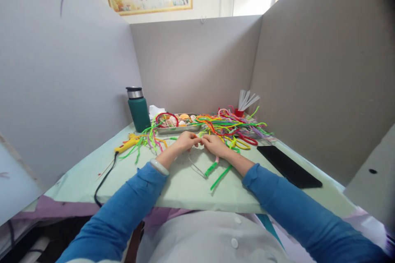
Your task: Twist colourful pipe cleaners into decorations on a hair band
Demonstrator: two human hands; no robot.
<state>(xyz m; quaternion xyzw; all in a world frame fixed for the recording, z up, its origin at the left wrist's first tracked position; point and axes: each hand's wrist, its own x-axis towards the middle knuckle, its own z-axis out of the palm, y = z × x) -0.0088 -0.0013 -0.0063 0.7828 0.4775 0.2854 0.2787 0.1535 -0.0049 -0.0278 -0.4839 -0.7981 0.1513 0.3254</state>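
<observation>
My left hand [187,141] and my right hand [213,144] meet fingertip to fingertip above the table, both closed in a pinch. What they pinch is too small and too covered by the fingers to make out; a bit of orange shows at the left fingers. Below them lies a thin grey wire [196,167], its lower end near a short green wrapped piece [211,169]. A straight green pipe cleaner [221,178] rests beneath my right wrist. Just beyond my hands is a big tangle of coloured pipe cleaners [226,123].
At the left stand a green bottle [139,114] and a yellow glue gun [127,144] with a black cord. A metal tray [177,129] of small pieces sits at the back, beside a red cup [239,113] of white sticks. A black flat slab [288,166] lies right. Grey partitions [197,65] enclose the table.
</observation>
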